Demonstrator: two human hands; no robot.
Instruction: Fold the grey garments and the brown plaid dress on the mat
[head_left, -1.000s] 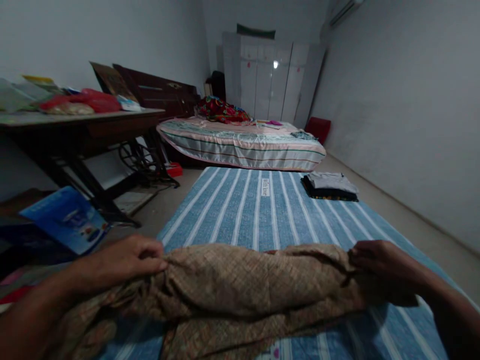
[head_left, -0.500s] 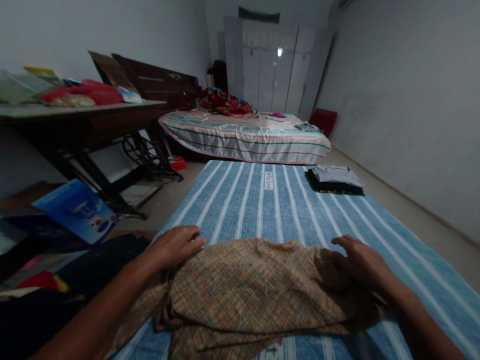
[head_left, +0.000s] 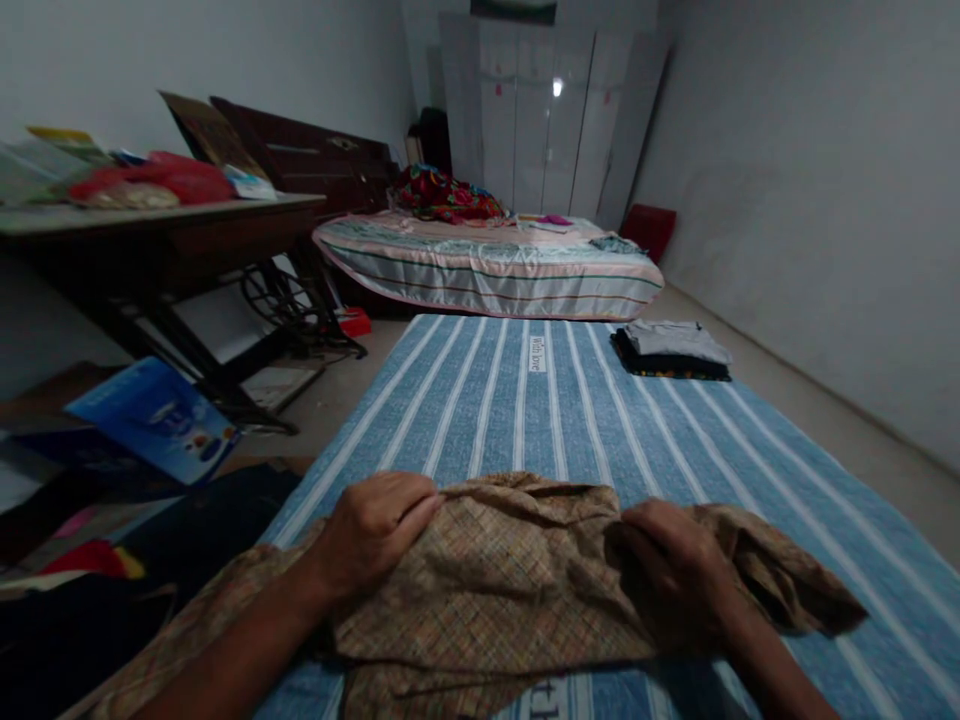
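The work looks about midway on the brown checked cloth [head_left: 495,590], which lies across the near end of the blue striped sheet [head_left: 495,400]. Its middle is doubled into a rough band, with a lower layer showing towards the sheet's near edge. That much seems done. Left over, as I judge it, are the loose ends: a sleeve-like flap [head_left: 802,585] sticks out towards the sheet's right edge, and the other end trails towards its left edge, partly behind the forearm. The upper fold is uneven and creased. A stack [head_left: 675,350] of flat, folded clothing sits at the sheet's far right corner, apparently finished; more clothes [head_left: 217,530] lie in a loose heap just off its left edge.

Both hands are over the sheet's near end. The left hand [head_left: 382,525] is curled, thumb and fingers drawn together, pinching the cloth's upper left edge. The right hand [head_left: 671,560] is likewise bent closed on the upper right part, though shadow hides its fingertips.
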